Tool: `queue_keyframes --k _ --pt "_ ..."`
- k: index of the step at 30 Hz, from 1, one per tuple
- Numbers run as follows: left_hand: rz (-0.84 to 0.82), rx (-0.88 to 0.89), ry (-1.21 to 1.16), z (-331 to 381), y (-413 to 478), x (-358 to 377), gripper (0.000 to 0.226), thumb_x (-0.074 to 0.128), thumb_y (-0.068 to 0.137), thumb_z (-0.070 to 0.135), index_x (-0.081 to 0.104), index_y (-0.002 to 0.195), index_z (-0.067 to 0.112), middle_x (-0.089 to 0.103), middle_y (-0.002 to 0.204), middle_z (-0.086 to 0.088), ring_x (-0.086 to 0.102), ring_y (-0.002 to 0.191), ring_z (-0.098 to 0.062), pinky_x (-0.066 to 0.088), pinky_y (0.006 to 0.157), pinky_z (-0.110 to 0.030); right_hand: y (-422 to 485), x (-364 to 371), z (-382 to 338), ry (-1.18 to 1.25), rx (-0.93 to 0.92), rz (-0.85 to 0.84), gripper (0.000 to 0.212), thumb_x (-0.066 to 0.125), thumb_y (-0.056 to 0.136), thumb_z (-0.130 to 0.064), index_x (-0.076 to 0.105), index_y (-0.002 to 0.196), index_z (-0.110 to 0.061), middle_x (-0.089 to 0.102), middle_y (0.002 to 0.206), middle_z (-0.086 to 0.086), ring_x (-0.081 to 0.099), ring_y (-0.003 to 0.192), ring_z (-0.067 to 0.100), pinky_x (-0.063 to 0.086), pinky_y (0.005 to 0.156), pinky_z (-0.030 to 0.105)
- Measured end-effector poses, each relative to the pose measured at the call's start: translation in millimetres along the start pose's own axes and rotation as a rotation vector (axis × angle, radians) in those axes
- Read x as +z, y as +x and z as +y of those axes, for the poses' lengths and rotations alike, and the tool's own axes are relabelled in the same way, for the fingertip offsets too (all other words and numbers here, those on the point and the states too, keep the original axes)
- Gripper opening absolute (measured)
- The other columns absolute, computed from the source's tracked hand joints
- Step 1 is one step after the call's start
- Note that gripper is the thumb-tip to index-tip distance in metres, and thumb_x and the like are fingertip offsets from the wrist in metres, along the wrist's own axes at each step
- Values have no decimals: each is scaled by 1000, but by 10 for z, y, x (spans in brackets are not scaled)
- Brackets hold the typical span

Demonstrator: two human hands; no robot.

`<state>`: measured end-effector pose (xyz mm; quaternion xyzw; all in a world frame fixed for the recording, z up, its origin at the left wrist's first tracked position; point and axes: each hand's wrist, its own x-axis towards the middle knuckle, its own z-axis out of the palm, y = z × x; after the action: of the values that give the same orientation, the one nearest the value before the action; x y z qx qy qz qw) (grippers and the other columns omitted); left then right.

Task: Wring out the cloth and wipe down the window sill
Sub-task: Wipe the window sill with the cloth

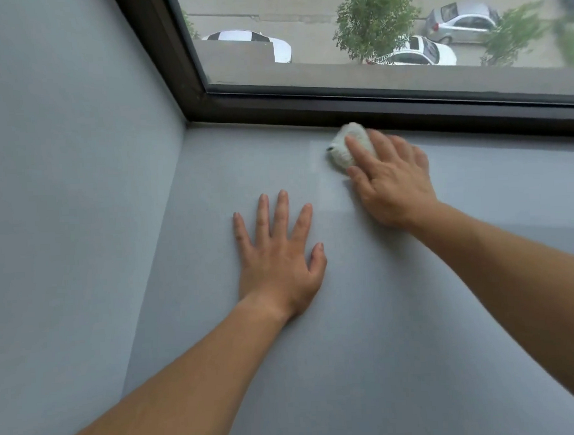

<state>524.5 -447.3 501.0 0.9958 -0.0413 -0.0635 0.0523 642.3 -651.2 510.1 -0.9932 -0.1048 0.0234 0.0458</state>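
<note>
Two hands lie flat on the window sill [414,310], right hand [392,179] pressing the cloth [341,146], left hand [277,254] empty.

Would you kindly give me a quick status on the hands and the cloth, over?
Left hand flat on sill. Right hand pressing cloth beside window frame. Nothing seen in the way.

Left hand [277,250] flat, palm down, fingers straight and spread, thumb out to the right; left forearm bare, entering from near left. Right hand [392,183] farther and right, palm down, fingers pressing on the cloth [343,145], slightly blurred; right forearm bare, entering from the right.
</note>
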Motion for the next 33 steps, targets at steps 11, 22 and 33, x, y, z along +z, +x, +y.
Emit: queue_keyframes --k 11,22,33 --pt "-5 2 3 18 -20 3 67 12 92 57 4 155 34 -10 165 -4 -17 150 -28 -6 114 -64 -525 -39 395 -18 48 -5 57 19 96 -58 18 151 -43 21 160 -2 22 141 27 17 112 46" --pt "-1 -4 -6 8 16 -15 67 10 90 58 4 154 37 -9 165 -1 -17 150 -26 -8 115 -63 -787 -93 648 5 113 -10 58 19 96 -58 21 151 -43 23 160 -3 22 141 26 16 113 46" --pt "49 33 -50 157 -67 -109 70 16 90 61 25 152 30 12 164 -6 -1 152 -25 -13 114 -63 -1423 -82 683 -15 144 -32 59 21 94 -59 20 152 -44 22 162 -3 23 143 27 17 113 44"
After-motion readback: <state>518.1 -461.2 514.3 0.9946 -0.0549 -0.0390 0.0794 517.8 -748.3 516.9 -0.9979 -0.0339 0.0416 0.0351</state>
